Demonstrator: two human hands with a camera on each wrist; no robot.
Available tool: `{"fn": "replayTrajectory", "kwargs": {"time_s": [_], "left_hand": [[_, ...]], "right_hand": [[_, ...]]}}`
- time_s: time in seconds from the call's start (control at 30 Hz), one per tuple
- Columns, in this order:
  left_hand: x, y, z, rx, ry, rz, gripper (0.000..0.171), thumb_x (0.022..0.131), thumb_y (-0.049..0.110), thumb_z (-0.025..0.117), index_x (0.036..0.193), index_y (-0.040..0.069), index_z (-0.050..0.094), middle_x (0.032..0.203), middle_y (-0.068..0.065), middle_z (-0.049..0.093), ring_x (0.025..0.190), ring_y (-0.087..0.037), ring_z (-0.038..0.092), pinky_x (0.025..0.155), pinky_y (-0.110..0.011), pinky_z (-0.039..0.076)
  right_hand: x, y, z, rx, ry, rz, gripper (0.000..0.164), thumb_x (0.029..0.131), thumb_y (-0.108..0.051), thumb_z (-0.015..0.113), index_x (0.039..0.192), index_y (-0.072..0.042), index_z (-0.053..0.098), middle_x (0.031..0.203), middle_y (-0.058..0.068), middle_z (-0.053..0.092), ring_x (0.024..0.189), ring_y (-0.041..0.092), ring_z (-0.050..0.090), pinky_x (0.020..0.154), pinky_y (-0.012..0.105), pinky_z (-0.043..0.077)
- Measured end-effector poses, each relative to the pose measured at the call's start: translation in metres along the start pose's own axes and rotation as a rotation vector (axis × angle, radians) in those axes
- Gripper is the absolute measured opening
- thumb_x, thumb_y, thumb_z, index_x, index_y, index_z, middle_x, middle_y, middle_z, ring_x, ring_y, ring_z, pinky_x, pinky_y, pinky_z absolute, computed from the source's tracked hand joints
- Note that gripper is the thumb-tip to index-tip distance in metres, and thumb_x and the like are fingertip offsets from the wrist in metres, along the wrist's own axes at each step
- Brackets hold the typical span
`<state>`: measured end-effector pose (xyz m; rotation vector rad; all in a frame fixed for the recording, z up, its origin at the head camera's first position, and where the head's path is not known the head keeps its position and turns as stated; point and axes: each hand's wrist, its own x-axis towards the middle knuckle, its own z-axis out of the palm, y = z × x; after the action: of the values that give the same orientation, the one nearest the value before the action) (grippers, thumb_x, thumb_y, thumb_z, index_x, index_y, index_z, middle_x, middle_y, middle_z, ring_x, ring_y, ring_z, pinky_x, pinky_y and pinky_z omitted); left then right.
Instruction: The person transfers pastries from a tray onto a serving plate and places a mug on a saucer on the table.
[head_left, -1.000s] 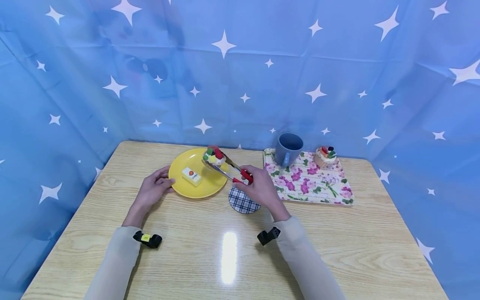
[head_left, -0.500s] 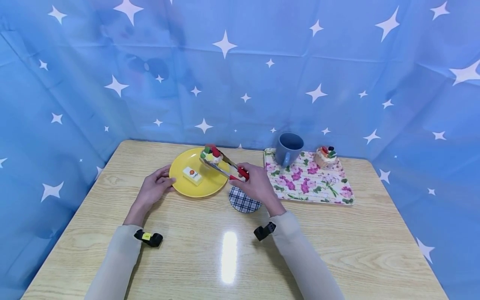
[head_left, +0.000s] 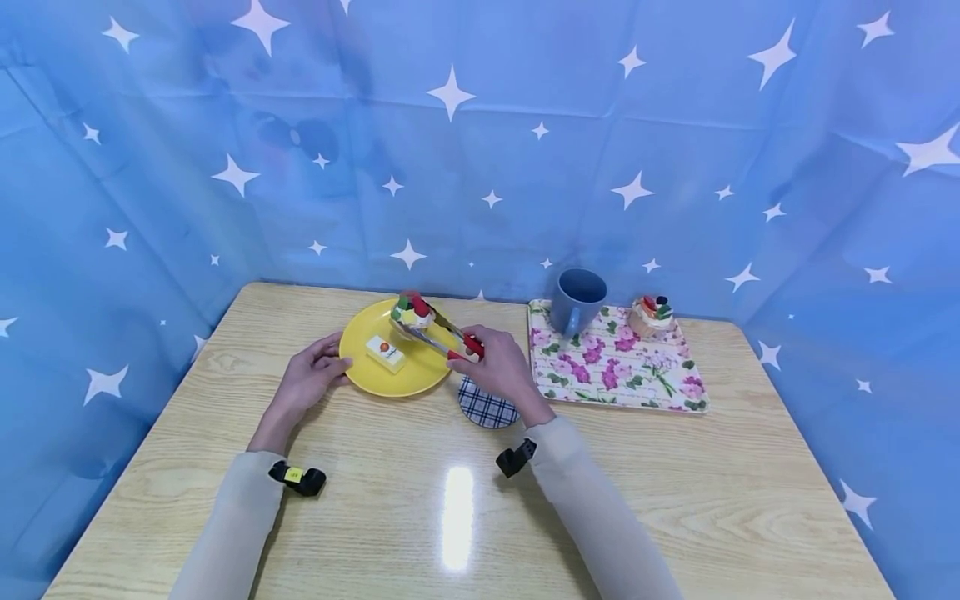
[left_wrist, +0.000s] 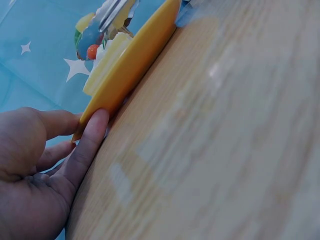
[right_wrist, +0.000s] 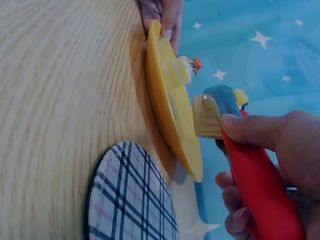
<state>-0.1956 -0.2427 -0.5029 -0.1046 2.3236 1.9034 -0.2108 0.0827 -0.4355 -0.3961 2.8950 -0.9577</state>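
My left hand (head_left: pixel 309 377) pinches the left rim of the yellow plate (head_left: pixel 423 379), thumb and fingers on either side of the edge, as the left wrist view shows. A white and yellow cake slice (head_left: pixel 386 357) with a small orange-red topping sits on the plate. My right hand (head_left: pixel 501 367) grips red-handled metal tongs (head_left: pixel 429 340). Between the tongs' ends is a fruit-topped cupcake (head_left: pixel 412 313), held over the far part of the plate. In the right wrist view the cupcake's ridged base (right_wrist: pixel 206 117) appears apart from the plate, beside the red handle (right_wrist: pixel 262 195).
A round plaid coaster (head_left: pixel 487 406) lies on the wooden table (head_left: pixel 360 500) below my right hand. To the right, a floral tray (head_left: pixel 615 371) bears a blue mug (head_left: pixel 573 304) and another cupcake (head_left: pixel 651 317). A blue star-patterned curtain (head_left: pixel 480 150) stands behind.
My right hand has moved left, carrying the tongs and cupcake farther over the plate. The left hand stays at the plate's rim; the cake slice has not moved on it.
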Motion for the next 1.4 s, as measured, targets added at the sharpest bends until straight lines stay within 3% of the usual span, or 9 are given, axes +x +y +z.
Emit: {"fn": "replayTrajectory", "kwargs": {"time_s": [0.43, 0.7, 1.07, 1.4], "left_hand": [[0.001, -0.001, 0.000, -0.020, -0.005, 0.007, 0.064, 0.104, 0.018, 0.061, 0.161, 0.012, 0.033, 0.141, -0.021, 0.048, 0.098, 0.001, 0.066, 0.088, -0.023, 0.065], [0.002, 0.000, 0.002, -0.021, -0.008, 0.004, 0.063, 0.104, 0.017, 0.061, 0.161, 0.012, 0.034, 0.142, -0.021, 0.048, 0.097, 0.001, 0.066, 0.087, -0.023, 0.065], [0.003, 0.000, 0.001, -0.016, -0.001, 0.005, 0.063, 0.104, 0.017, 0.062, 0.161, 0.012, 0.034, 0.139, -0.020, 0.049, 0.096, 0.000, 0.066, 0.086, -0.023, 0.065], [-0.001, -0.001, 0.000, 0.000, 0.003, -0.012, 0.064, 0.104, 0.020, 0.062, 0.161, 0.016, 0.034, 0.144, -0.022, 0.049, 0.098, -0.001, 0.066, 0.087, -0.023, 0.065]], "right_hand": [[0.019, -0.009, 0.013, -0.023, -0.009, -0.062, 0.061, 0.092, -0.039, 0.078, 0.143, -0.011, 0.059, 0.114, 0.009, 0.070, 0.094, 0.023, 0.061, 0.077, 0.037, 0.057], [0.027, -0.011, 0.022, -0.056, -0.022, -0.059, 0.060, 0.093, -0.040, 0.077, 0.142, -0.010, 0.060, 0.119, 0.008, 0.070, 0.099, 0.023, 0.062, 0.083, 0.038, 0.058], [0.030, -0.014, 0.027, -0.070, -0.009, -0.057, 0.059, 0.092, -0.039, 0.078, 0.141, -0.010, 0.061, 0.113, 0.008, 0.070, 0.094, 0.021, 0.060, 0.078, 0.037, 0.057], [0.029, -0.014, 0.025, -0.080, -0.036, -0.021, 0.063, 0.090, -0.042, 0.079, 0.142, -0.012, 0.060, 0.123, 0.007, 0.068, 0.103, 0.021, 0.062, 0.089, 0.038, 0.060]]}}
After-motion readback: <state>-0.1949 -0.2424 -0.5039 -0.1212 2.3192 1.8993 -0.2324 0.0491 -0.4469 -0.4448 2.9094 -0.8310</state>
